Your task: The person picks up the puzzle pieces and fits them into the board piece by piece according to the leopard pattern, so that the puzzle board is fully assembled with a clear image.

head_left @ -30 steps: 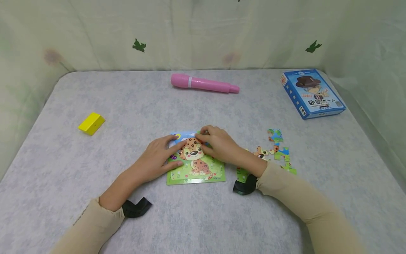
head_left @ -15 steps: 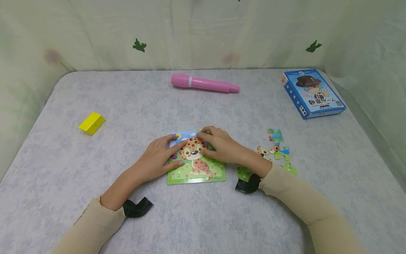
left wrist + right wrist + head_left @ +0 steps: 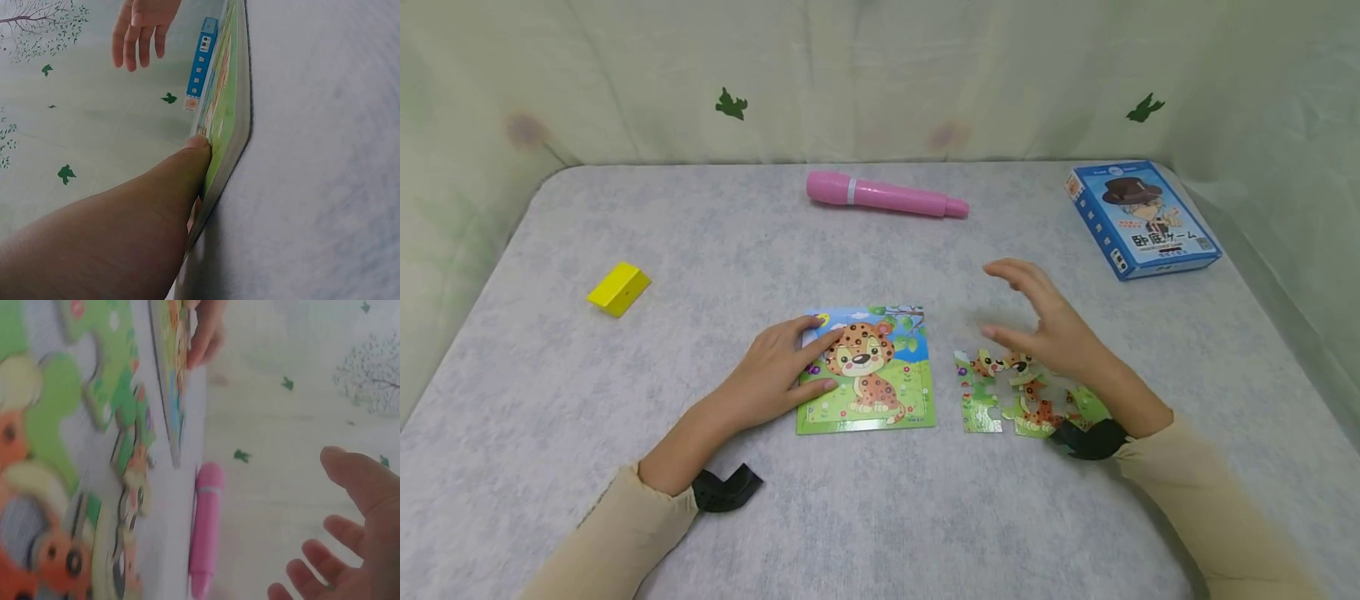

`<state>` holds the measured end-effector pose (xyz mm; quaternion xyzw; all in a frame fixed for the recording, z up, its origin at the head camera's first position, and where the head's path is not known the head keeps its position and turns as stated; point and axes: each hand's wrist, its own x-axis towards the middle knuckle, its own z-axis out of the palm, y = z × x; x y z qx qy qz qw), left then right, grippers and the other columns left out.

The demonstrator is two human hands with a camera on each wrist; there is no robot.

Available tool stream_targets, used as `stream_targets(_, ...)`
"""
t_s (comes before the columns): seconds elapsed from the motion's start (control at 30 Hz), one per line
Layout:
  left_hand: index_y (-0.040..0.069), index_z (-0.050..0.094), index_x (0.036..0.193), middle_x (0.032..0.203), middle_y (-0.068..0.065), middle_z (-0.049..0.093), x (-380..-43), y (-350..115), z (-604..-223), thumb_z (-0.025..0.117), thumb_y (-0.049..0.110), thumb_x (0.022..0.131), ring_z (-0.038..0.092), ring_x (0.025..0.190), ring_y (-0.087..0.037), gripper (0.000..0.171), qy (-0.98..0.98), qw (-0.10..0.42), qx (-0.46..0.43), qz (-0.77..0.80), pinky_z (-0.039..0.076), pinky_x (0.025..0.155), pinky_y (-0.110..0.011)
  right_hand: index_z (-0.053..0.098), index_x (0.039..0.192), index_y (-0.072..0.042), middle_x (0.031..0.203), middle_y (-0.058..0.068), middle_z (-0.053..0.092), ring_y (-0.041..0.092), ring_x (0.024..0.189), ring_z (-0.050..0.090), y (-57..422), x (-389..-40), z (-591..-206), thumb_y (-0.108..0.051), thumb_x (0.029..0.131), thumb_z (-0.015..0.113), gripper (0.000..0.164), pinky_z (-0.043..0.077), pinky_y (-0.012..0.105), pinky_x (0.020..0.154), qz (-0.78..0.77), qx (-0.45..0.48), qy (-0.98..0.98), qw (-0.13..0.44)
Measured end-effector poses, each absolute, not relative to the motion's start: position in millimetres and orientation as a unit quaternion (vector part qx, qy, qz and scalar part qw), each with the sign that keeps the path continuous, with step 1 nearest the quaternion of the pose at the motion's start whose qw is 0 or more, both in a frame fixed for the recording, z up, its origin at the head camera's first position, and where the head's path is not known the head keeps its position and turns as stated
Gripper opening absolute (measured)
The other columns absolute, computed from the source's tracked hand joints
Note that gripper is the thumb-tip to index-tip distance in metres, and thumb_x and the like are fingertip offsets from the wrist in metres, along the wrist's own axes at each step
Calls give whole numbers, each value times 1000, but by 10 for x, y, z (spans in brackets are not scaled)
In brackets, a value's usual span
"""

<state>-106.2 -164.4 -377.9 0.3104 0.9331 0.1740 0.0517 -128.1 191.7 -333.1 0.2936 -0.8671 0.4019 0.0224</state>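
Observation:
My left hand [image 3: 767,371] rests on the left side of a square puzzle board [image 3: 872,423] printed with a spotted leopard cub. Its fingers lie stretched over the picture, and the left wrist view shows the thumb [image 3: 181,162] on top near the edge. My right hand [image 3: 1063,333] is raised right of the board, thumb and fingers spread apart with nothing between them. Beneath it lie loose jigsaw pieces [image 3: 981,414] with leopard and grass prints, some partly covered by the hand and wrist. They appear close up in the right wrist view, apart from the board.
A pink flashlight-shaped tube [image 3: 887,197] with a white band lies toward the back. At the back right is a blue game box [image 3: 1150,221], and a yellow block [image 3: 618,289] sits on the left. A pale patterned curtain [image 3: 880,83] stands behind the table.
My right hand has left the board's upper right and moved right, over the loose pieces, its fingers spreading. The board's tree corner is now uncovered. My left hand stays in place.

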Motion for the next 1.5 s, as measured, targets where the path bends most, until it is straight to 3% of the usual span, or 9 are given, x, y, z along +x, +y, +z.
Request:
stream_targets(0.27, 19, 30, 142, 140, -16, 23, -1059, -1634, -3762, 51, 48, 88, 22, 127, -35, 65, 933, 54, 310, 175, 14, 101, -51, 38, 135, -7, 136, 9, 33, 28, 121, 31, 2483, -1238, -3449, -4, 77, 70, 66, 27, 52, 94, 415, 197, -888, 16)
stream_targets(0.57, 19, 29, 142, 140, -16, 23, -1066, -1634, -3772, 51, 48, 87, 21, 126, -35, 65, 932, 51, 311, 178, 14, 100, -51, 36, 134, -3, 136, 16, 32, 34, 121, 32, 2793, -1291, -3628, -11, 81, 67, 62, 26, 51, 96, 404, 131, -903, -62)
stream_targets(0.77, 19, 30, 142, 141, -15, 23, -1063, -1641, -3775, 50, 50, 87, 20, 127, -34, 66, 931, 55, 309, 184, 13, 101, -51, 39, 134, -4, 138, 17, 32, 35, 128, 24, 2885, -1310, -3693, -17, 87, 61, 53, 20, 53, 100, 377, 128, -912, -98)
stream_targets(1.03, 19, 31, 142, 140, -16, 24, -1069, -1651, -3778, 51, 49, 87, 21, 127, -35, 65, 930, 49, 311, 187, 14, 100, -51, 50, 125, 0, 125, 20, 44, 38, 118, 36, 2867, -1303, -3706, -15, 87, 61, 43, 29, 53, 94, 328, 146, -932, -50)
stream_targets(1.27, 19, 31, 142, 140, -16, 25, -1069, -1652, -3781, 51, 48, 87, 21, 127, -35, 65, 930, 49, 311, 187, 14, 100, -51, 48, 126, 0, 123, 21, 43, 40, 107, 43, 2780, -1275, -3603, -20, 87, 60, 45, 35, 56, 85, 313, 134, -940, -20)
stream_targets(1.5, 20, 30, 142, 141, -16, 24, -1070, -1655, -3785, 49, 51, 87, 21, 127, -35, 66, 930, 52, 312, 186, 13, 101, -51, 51, 125, -3, 118, 15, 45, 33, 106, 44, 2427, -1145, -3419, -9, 84, 64, 44, 38, 53, 84, 339, 212, -916, 19)
